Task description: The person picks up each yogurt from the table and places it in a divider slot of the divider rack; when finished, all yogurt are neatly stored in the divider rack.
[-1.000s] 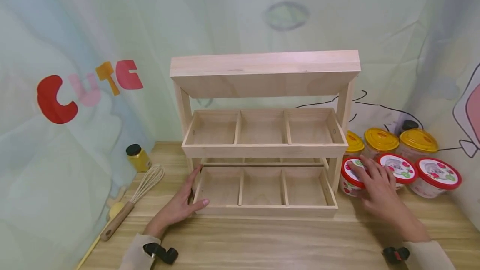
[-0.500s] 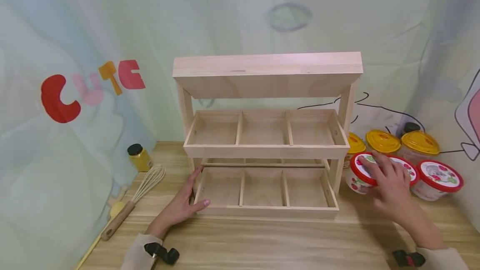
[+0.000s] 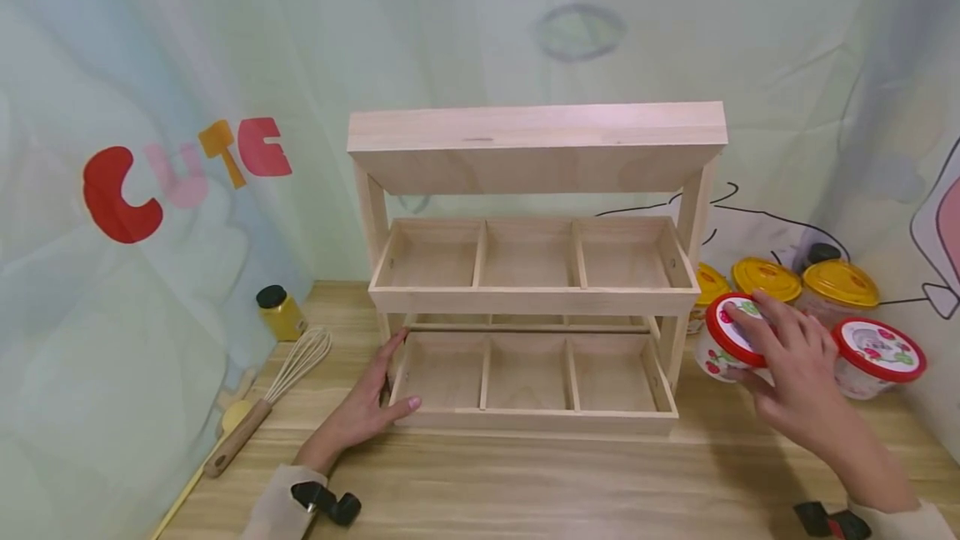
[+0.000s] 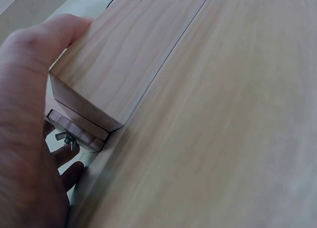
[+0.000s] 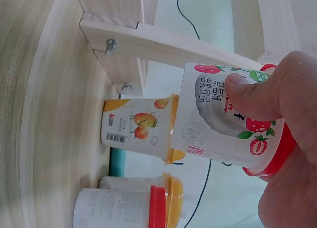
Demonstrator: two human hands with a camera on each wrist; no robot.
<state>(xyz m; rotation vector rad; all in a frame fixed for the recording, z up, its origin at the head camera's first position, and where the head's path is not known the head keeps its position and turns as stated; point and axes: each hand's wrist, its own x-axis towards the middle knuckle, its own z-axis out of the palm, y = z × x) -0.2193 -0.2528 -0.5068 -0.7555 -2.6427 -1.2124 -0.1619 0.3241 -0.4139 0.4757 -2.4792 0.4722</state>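
Lifted off the table since the earlier frame, a strawberry tub (image 3: 717,355) with a red lid has risen a little and drifted rightward with the right hand (image 3: 802,373). Pale curtains (image 3: 465,23) wall in the scene on three sides, printed with coloured letters at left (they read "CUTE"). Below lies a wood-grained table (image 3: 510,482). On it stands a wooden rack (image 3: 536,125) with two three-compartment trays; the left hand, spread and in the same place as before, rests against the left end of the lower tray (image 3: 532,421), thumb on its front. A whisk (image 3: 258,412) lies at left. Yellow-lidded tubs (image 3: 840,282) stand to the rack's right, behind the raised one, which the right hand pinches between thumb and fingers, just beside the rack and slightly tilted. Smallest is a yellow jar (image 3: 282,319) with a black cap, near the whisk.
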